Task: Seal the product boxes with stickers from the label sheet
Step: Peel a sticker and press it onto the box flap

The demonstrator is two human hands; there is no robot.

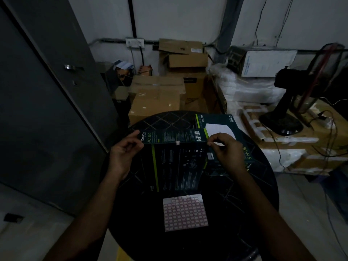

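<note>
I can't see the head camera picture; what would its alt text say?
Two bare hands, left hand and right hand, hold a dark product box by its ends over a round black table, with a small sticker on the box's top edge. A label sheet lies nearer the person, and a second box sits behind.

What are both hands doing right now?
Left hand: closed on the left end of the product box, steadying it.
Right hand: pinching at the box's right end; what it pinches cannot be told.
</note>
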